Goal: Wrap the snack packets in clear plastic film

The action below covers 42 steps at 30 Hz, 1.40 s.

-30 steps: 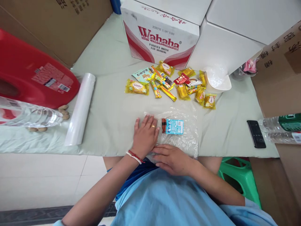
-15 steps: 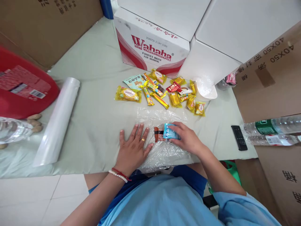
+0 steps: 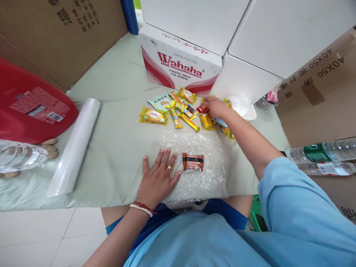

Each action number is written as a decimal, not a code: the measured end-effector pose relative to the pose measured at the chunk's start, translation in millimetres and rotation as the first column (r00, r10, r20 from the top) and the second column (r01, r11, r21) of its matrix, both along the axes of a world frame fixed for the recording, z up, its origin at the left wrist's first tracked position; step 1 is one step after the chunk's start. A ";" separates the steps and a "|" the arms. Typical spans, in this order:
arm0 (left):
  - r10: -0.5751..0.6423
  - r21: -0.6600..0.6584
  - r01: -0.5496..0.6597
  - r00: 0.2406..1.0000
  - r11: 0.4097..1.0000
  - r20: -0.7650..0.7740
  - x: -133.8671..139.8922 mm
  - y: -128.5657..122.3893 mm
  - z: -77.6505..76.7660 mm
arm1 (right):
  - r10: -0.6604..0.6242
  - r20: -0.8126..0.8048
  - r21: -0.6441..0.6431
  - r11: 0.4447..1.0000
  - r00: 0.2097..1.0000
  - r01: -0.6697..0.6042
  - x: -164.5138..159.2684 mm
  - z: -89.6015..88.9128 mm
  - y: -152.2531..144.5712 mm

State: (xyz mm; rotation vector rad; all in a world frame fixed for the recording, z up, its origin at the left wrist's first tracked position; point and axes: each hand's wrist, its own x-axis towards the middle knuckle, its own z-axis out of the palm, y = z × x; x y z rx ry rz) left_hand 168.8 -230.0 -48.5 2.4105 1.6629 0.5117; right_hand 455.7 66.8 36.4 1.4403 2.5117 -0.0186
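Note:
My left hand (image 3: 158,177) lies flat with fingers spread, its thumb side on the edge of a clear plastic bag (image 3: 211,178). On the bag, just right of that hand, rests a small brown wrapped snack (image 3: 193,162). My right hand (image 3: 216,107) reaches into the pile of snacks, its fingers bent down by a small red packet (image 3: 202,109). What its fingertips grip is hidden. A light blue packet (image 3: 221,122) shows partly under this hand; whether it is held I cannot tell. Left of the hand are yellow snack sticks (image 3: 183,109) and a yellow wrapped cake (image 3: 152,115).
A Wahaha carton (image 3: 180,66) stands behind the snacks, beside a white bowl (image 3: 251,114) with crumpled plastic. At left lie a plastic film roll (image 3: 75,148), a red jug (image 3: 33,104) and a water bottle (image 3: 20,157). More bottles (image 3: 319,152) lie at right.
My right hand has moved from the plastic bag up to the snack pile, and the light blue packet has gone from the bag with it. The brown snack is uncovered. My left hand stays put.

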 end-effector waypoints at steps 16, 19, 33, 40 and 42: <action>0.001 -0.063 0.000 1.000 0.998 0.004 0.8 -0.9 3.3 | -0.059 -0.409 -0.101 0.995 0.910 0.018 -12.4 32.5 -135.3; 0.001 -0.061 -0.001 1.000 0.998 -0.003 0.2 -1.4 2.3 | -0.022 -0.421 -0.270 0.958 0.907 -0.101 -25.5 19.8 -192.4; 0.004 -0.030 -0.005 0.999 1.000 -0.033 2.0 -1.4 -2.5 | -0.018 -0.189 -0.214 0.977 0.982 -0.023 -58.5 -12.0 -244.4; 0.024 -0.039 -0.024 1.000 0.999 -0.009 -0.8 0.1 2.6 | -0.043 -0.449 -0.194 0.980 0.892 -0.050 -33.0 -19.9 -247.7; 0.048 -0.019 -0.047 0.999 0.999 0.026 -3.1 -0.5 3.3 | -0.044 -0.585 -0.116 0.993 0.810 -0.029 -19.1 -20.0 -264.2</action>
